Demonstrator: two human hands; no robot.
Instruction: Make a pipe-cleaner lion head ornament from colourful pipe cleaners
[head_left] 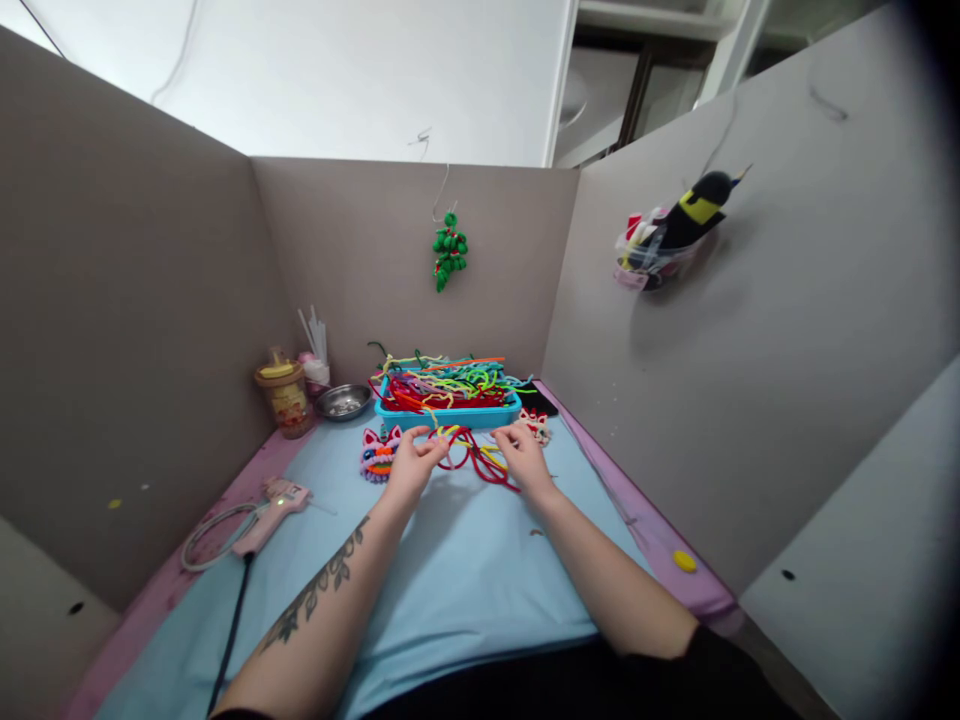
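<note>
Red and yellow fuzzy pipe cleaners (480, 458) lie in loose loops between my two hands, above the blue cloth. My left hand (414, 462) is closed in a pinch at the left end of these strands, thumb toward the middle. At their right side my right hand (523, 460) pinches too, its fingertips pointing left. Which single strand each hand grips is too small to tell. Just left of my left hand sits a lilac cat-eared piece (375, 455) with orange and blue parts. Behind my right hand is a white and red piece (536, 425), partly hidden.
A blue basket (450, 418) full of colourful pipe cleaners stands behind the hands. At left are a pink glue gun (276, 512) with its cord, a metal bowl (343, 401) and a lidded cup (286, 398). A yellow disc (684, 561) lies right. Grey partitions (360, 260) enclose the table.
</note>
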